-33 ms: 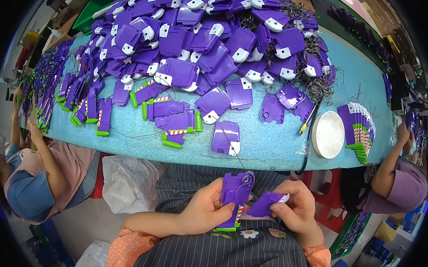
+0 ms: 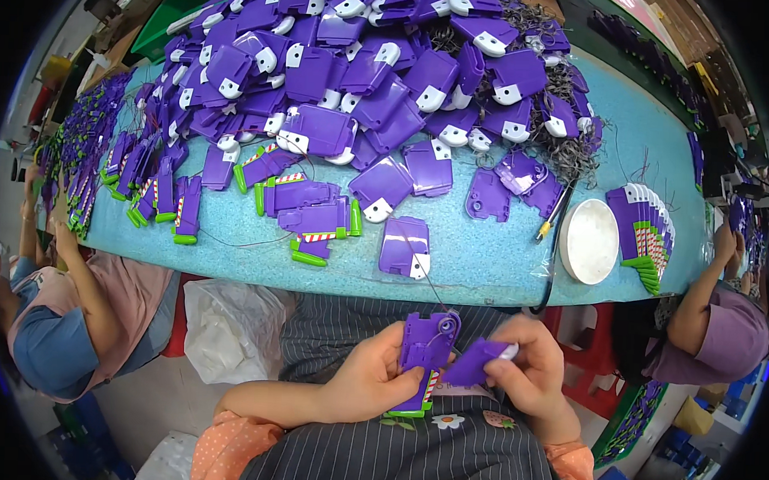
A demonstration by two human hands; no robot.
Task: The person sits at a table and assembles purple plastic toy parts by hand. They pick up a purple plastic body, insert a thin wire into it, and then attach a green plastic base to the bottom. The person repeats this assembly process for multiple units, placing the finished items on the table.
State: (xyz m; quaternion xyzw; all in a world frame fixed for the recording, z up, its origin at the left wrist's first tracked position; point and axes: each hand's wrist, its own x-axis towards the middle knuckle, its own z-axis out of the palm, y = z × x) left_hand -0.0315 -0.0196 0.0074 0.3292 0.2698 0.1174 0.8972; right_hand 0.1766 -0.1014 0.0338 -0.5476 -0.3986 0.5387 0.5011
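Observation:
Above my lap, my left hand (image 2: 374, 370) is closed round a purple plastic shell with a green end (image 2: 424, 348) and a red-and-white striped strip. The shell's hollow inner side shows, with a thin wire at its upper corner. Just to the right, my right hand (image 2: 526, 368) pinches a flat purple cover with a white corner (image 2: 475, 364), held tilted. The cover's edge is close beside the shell; whether they touch I cannot tell. Beyond my hands, a single purple cover (image 2: 404, 248) lies near the table's front edge, and several green-ended shells (image 2: 307, 209) lie to its left.
A big heap of purple covers (image 2: 357, 84) fills the back of the blue table (image 2: 486, 274). Right of centre are a white oval dish (image 2: 590, 242), a screwdriver-like tool (image 2: 550, 215) and a fanned stack of parts (image 2: 642, 234). Other people (image 2: 98, 313) sit at both sides.
Both parts have shifted very slightly, and the cover in my right hand is turned a little. My hands keep hold of the same parts.

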